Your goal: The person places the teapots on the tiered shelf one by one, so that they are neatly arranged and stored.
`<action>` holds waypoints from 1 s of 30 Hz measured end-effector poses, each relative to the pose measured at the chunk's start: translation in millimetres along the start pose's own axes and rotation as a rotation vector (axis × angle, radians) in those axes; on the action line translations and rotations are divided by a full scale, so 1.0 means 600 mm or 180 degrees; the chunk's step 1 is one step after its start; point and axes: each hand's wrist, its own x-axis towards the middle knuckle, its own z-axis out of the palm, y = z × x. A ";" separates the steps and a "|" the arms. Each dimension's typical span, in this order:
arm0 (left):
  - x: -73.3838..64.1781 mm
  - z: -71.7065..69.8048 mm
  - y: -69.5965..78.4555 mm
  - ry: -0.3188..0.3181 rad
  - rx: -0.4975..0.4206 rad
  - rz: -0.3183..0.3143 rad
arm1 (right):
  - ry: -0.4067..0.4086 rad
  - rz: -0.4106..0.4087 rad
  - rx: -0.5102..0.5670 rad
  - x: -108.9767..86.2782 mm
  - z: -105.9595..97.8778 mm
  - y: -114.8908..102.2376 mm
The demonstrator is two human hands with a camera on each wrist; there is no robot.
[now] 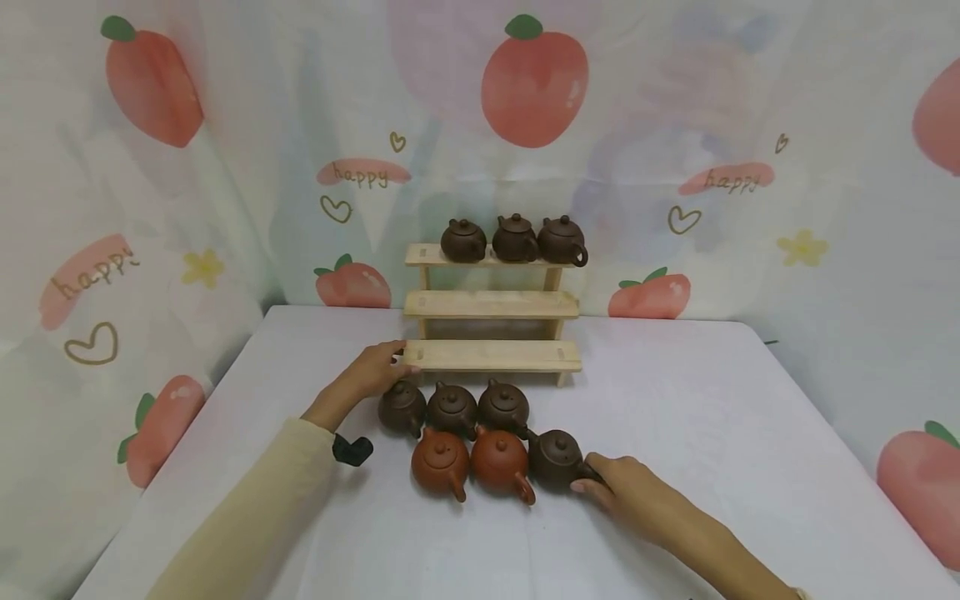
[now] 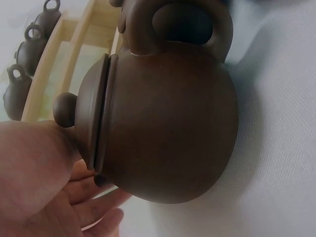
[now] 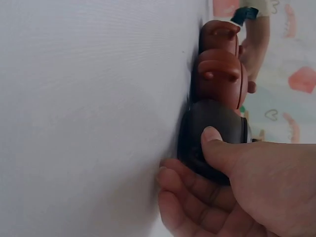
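White table [image 1: 660, 392]: six teapots [image 1: 452, 405] remain; wooden rack [image 1: 491, 305] carries three dark teapots [image 1: 463, 242] up top, so I'd call it partly done. Right hand [image 1: 630, 493] has the right-end dark teapot [image 1: 555, 461] pinched at its handle side, just beside a red teapot [image 1: 498, 462]; left hand [image 1: 375, 372] is at the leftmost dark teapot [image 1: 400, 410], can't tell if gripping.

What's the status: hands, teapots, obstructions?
Left hand at left end of bottom shelf. Right hand gripping front brown teapot. Two red teapots crowd its left side.
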 end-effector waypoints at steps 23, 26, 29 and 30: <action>0.001 0.002 -0.006 0.0034 -0.0015 0.0035 | 0.0506 -0.0229 0.0143 -0.014 -0.010 0.065; 0.000 0.003 -0.006 0.0028 -0.0015 0.0028 | 0.0550 -0.0160 0.0148 -0.010 -0.015 0.071; -0.001 0.002 -0.005 0.0026 -0.0030 0.0018 | 0.0632 -0.0067 0.0114 -0.004 -0.019 0.076; -0.001 0.002 -0.005 0.0028 -0.0028 0.0019 | 0.0667 -0.0057 0.0099 -0.003 -0.021 0.078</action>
